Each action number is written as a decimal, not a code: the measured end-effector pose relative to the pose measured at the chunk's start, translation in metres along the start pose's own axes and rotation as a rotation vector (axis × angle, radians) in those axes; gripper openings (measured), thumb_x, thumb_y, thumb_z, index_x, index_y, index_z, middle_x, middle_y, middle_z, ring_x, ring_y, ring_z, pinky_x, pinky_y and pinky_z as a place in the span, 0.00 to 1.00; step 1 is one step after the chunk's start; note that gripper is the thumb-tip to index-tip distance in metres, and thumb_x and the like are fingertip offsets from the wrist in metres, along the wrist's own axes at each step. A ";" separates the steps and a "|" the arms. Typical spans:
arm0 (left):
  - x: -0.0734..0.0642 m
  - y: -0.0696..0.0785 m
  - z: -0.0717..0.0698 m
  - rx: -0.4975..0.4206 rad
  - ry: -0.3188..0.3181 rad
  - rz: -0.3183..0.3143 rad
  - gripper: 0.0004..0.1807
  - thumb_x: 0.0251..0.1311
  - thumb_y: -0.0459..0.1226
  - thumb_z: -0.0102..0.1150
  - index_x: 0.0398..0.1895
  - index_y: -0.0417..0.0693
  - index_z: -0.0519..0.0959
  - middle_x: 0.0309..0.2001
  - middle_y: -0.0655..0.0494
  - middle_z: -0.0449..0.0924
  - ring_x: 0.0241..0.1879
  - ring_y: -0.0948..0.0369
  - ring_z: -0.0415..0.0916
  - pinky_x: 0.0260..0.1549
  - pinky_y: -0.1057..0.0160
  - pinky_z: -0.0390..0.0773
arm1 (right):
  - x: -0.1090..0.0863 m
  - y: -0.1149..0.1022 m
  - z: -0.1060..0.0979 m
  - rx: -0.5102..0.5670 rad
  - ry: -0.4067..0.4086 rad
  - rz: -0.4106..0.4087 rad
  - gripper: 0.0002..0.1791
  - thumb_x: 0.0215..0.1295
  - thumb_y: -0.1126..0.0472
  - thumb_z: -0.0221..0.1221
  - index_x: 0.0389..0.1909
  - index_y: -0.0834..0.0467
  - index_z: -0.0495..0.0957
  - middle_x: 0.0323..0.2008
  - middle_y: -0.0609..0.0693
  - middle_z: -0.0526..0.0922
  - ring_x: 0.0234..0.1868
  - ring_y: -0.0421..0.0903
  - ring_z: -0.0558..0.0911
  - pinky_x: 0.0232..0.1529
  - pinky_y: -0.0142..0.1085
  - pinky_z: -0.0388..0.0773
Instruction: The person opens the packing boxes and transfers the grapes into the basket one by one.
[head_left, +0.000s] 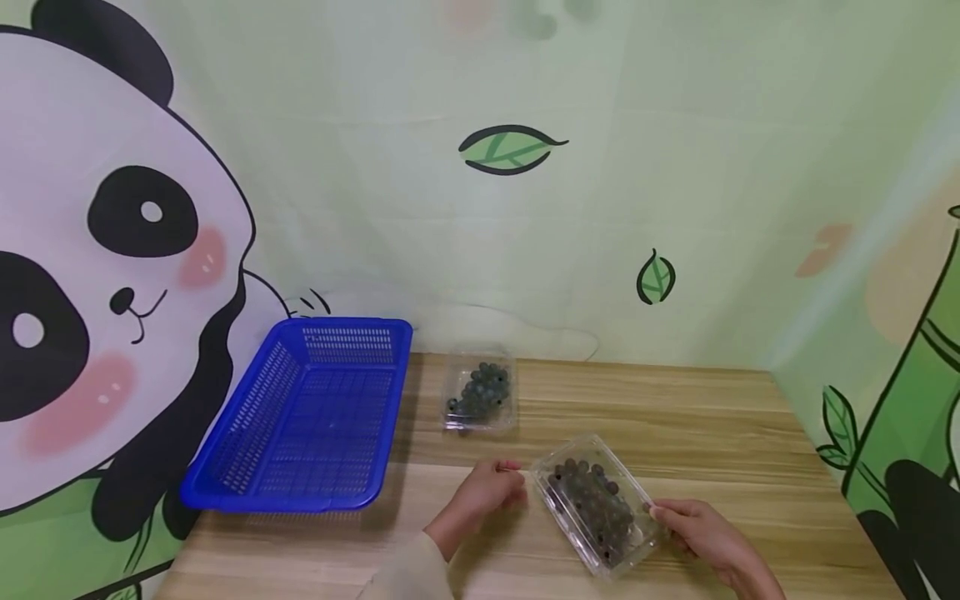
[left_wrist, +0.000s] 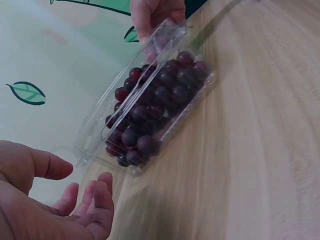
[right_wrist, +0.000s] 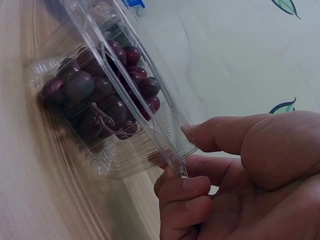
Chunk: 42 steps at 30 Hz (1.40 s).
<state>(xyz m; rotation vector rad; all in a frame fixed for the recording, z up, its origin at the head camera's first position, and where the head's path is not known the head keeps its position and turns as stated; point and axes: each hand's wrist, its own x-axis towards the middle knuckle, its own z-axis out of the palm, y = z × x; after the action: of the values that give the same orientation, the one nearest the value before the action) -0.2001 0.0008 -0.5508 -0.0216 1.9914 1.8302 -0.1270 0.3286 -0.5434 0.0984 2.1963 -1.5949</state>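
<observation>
A clear plastic clamshell box of dark grapes is tilted over the wooden table. My right hand pinches its right rim between thumb and fingers; the right wrist view shows the thumb on the lid edge and a grape stem among the fruit. Just off the box's left end is my left hand. In the left wrist view its thumb and loosely bent fingers are spread apart with nothing between them. The grapes look deep red to purple through the plastic.
A second clear box of dark grapes stands at the back of the table. To the left is a blue plastic basket with slotted sides. Behind the table hangs a green backdrop with a panda and leaves.
</observation>
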 end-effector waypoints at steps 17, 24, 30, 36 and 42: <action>0.016 0.006 0.014 0.011 0.025 0.074 0.09 0.66 0.24 0.56 0.44 0.25 0.81 0.32 0.52 0.81 0.27 0.62 0.77 0.30 0.65 0.80 | 0.000 -0.004 0.001 0.001 0.007 -0.021 0.25 0.79 0.62 0.51 0.64 0.80 0.68 0.22 0.45 0.67 0.22 0.38 0.64 0.24 0.30 0.62; 0.016 0.009 0.013 0.026 0.004 0.057 0.08 0.65 0.22 0.56 0.44 0.24 0.81 0.28 0.53 0.80 0.26 0.63 0.77 0.29 0.67 0.80 | 0.000 -0.004 0.001 -0.006 0.002 -0.040 0.24 0.79 0.63 0.50 0.63 0.80 0.68 0.24 0.45 0.68 0.23 0.37 0.66 0.25 0.29 0.64; 0.012 0.010 0.009 0.068 -0.042 0.047 0.08 0.66 0.23 0.56 0.42 0.24 0.83 0.25 0.53 0.80 0.24 0.64 0.75 0.28 0.67 0.79 | 0.002 -0.006 0.000 0.006 -0.007 -0.040 0.23 0.79 0.63 0.51 0.60 0.82 0.69 0.26 0.46 0.71 0.26 0.37 0.70 0.26 0.28 0.70; 0.012 0.010 0.005 0.119 -0.074 0.029 0.07 0.66 0.24 0.57 0.36 0.27 0.84 0.21 0.55 0.79 0.20 0.66 0.72 0.23 0.71 0.72 | 0.003 -0.007 -0.002 0.021 -0.011 -0.045 0.21 0.79 0.63 0.53 0.52 0.82 0.74 0.24 0.47 0.73 0.25 0.39 0.72 0.27 0.30 0.73; 0.011 0.010 0.003 0.116 -0.104 0.007 0.06 0.58 0.20 0.55 0.30 0.28 0.82 0.19 0.55 0.77 0.19 0.66 0.71 0.21 0.72 0.70 | 0.005 -0.008 -0.002 0.028 -0.012 -0.043 0.20 0.78 0.62 0.54 0.50 0.80 0.76 0.23 0.48 0.73 0.24 0.39 0.73 0.27 0.31 0.75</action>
<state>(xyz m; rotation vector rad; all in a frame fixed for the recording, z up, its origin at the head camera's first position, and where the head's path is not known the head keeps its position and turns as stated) -0.2121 0.0082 -0.5448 0.1133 2.0229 1.6810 -0.1343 0.3272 -0.5378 0.0497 2.1810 -1.6455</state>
